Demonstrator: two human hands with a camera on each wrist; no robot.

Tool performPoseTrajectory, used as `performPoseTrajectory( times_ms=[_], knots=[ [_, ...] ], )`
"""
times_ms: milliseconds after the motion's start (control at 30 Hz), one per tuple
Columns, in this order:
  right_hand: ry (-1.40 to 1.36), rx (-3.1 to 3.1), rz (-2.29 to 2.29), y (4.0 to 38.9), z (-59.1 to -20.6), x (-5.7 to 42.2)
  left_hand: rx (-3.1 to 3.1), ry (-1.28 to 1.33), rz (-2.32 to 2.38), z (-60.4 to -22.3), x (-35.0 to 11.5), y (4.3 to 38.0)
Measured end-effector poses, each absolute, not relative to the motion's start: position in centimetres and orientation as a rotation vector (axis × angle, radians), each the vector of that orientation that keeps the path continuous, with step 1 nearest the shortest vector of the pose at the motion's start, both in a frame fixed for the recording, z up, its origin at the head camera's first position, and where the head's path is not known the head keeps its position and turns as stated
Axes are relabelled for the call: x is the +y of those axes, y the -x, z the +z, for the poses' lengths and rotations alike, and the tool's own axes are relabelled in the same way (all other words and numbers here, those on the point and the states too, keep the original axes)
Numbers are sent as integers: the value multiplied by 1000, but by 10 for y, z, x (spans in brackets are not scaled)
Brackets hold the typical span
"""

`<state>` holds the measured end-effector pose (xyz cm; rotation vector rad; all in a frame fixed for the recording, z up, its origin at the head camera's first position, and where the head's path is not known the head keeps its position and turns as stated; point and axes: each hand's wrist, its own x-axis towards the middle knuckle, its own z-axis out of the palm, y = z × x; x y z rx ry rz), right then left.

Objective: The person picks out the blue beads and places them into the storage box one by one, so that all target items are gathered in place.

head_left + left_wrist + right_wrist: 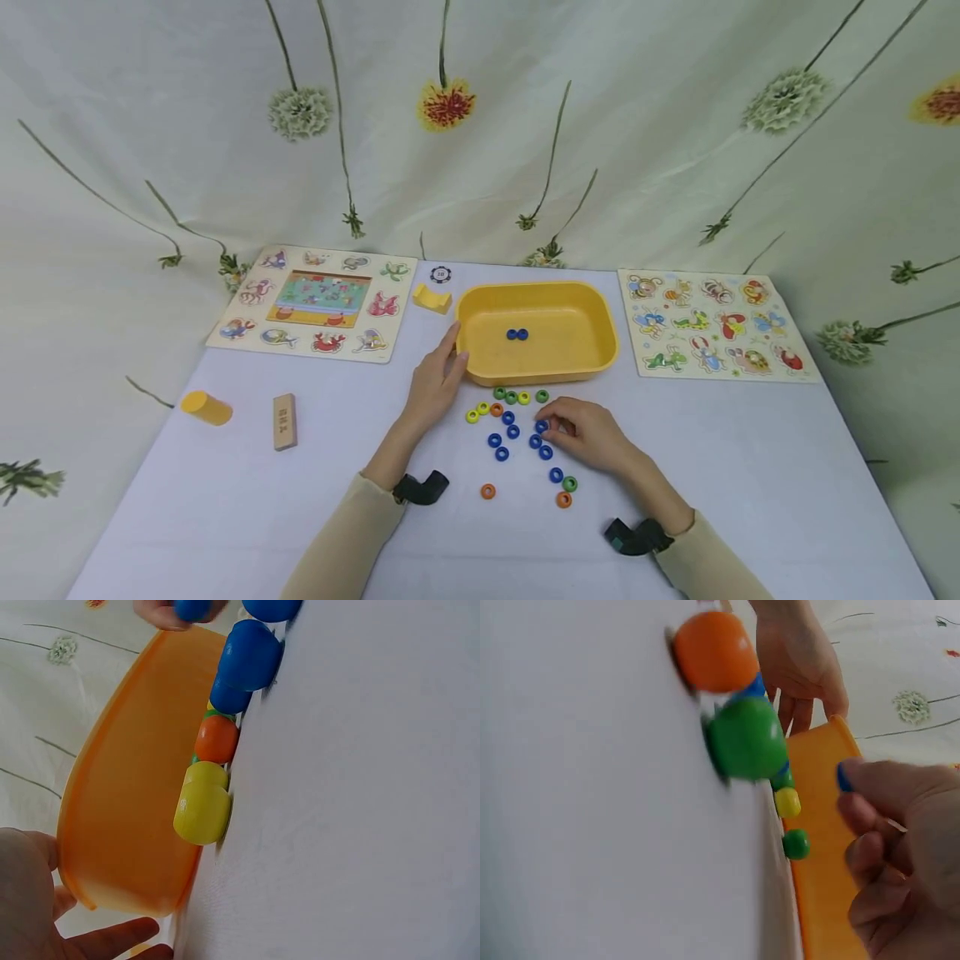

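Observation:
A yellow plastic tray (537, 373) holds two blue beads (517, 334) that lie side by side. My left hand (437, 382) rests against the tray's left end, its fingers extended along the wall. Just in front of the tray, my right hand (588, 432) pinches a blue bead (844, 777) between thumb and forefinger, the other fingers curled in. Loose ring beads lie about it: several blue beads (513, 432), green beads (500, 392), yellow beads (483, 407) and orange beads (488, 492).
An animal puzzle board (648, 364) lies at the back right, a sea-creature puzzle board (247, 343) at the back left. Near the tray are a yellow curved block (432, 299) and a round chip (441, 274). Farther left are a yellow cylinder (207, 408) and a wooden block (285, 422).

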<state>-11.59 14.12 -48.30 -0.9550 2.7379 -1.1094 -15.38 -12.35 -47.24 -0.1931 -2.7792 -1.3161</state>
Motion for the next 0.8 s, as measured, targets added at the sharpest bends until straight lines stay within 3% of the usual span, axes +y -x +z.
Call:
performPoseTrajectory(
  times_ms=[167,367,567,800],
  knots=[
    [933,2725,-1352,129,-449,143,-2778,199,-1306,-473,-122,155],
    [836,2894,-1273,180,-420,140,-2767,217,-1298,-473,-124,156],
    [661,2927,-995,227,-426,128,-2755,217,-1312,-474,-124,155],
    [558,2840,-804,244,-439,113,-2753,213,-1305,-473,-125,153]
  ],
)
